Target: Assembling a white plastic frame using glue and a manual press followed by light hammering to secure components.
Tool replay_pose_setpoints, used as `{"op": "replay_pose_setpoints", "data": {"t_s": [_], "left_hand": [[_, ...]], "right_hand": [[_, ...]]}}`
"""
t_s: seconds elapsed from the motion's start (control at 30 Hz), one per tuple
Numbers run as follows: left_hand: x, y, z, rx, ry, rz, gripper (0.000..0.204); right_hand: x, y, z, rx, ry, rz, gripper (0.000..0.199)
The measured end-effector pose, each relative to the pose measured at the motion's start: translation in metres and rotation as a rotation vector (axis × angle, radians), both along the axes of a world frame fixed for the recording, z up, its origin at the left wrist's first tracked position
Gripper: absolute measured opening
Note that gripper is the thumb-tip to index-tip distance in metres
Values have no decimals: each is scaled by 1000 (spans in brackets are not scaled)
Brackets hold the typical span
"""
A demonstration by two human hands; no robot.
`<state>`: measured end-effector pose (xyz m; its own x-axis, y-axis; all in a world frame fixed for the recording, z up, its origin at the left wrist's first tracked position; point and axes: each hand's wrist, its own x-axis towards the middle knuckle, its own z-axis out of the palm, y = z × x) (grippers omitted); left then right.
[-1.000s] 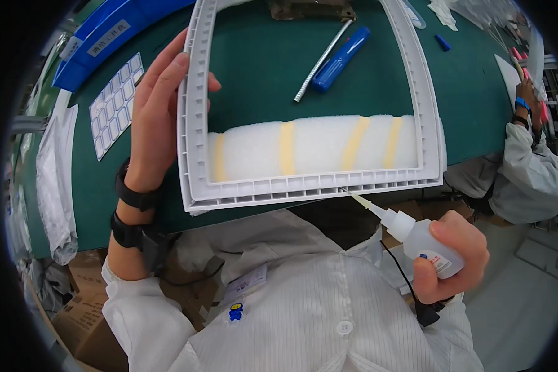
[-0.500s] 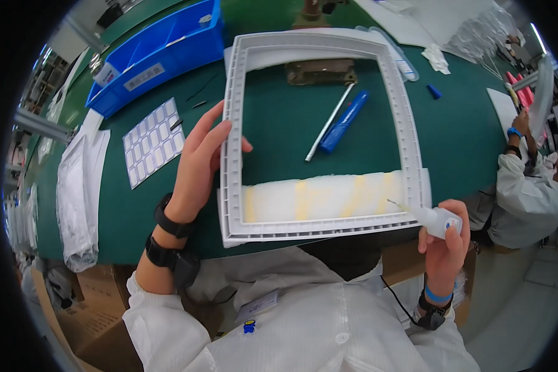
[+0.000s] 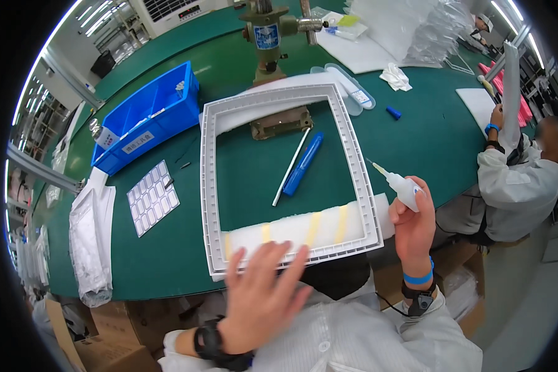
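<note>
A white rectangular plastic frame (image 3: 209, 186) lies on the green table in front of me. Its near side rests by a white foam strip (image 3: 294, 232) with yellow tape bands. My left hand (image 3: 260, 297), slightly blurred, is spread over the frame's near edge; whether it touches is unclear. In my right hand (image 3: 414, 226), off the frame's right side, is a small white squeeze bottle (image 3: 404, 190) with a thin needle tip pointing up and left. Inside the frame's opening lie a blue marker (image 3: 304, 164) and a thin pale rod (image 3: 291, 166).
A blue divided bin (image 3: 146, 133) stands at the far left, near a label sheet (image 3: 153, 198) and plastic bags (image 3: 92, 242). Behind the frame rises a green metal press (image 3: 268, 46). A blue cap (image 3: 394, 113) lies to the right; another person (image 3: 518, 180) sits beyond.
My left hand has let go of the frame's left side and come to its near edge, fingers spread. The bottle has swung away from the foam, its tip now outside the frame. The view has shifted.
</note>
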<state>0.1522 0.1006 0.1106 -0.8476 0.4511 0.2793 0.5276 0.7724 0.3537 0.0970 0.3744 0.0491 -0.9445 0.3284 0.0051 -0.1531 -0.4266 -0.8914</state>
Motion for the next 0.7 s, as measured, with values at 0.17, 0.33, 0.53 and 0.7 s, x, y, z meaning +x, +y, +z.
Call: {"op": "replay_pose_setpoints", "data": {"t_s": [0.17,0.33,0.53,0.7], "left_hand": [[-2,18,-39,-92,123,13,39],[3,-14,-32,12,108,-2,28],[42,-59,-43,-67,51,99,37],[65,-46,-62,415,52,387,44]], "right_hand": [[-10,3,1,-41,27,46,42],[-18,10,3,-59,72,56,42],[-24,15,8,-79,117,54,41],[-34,13,5,-58,125,88,43]]}}
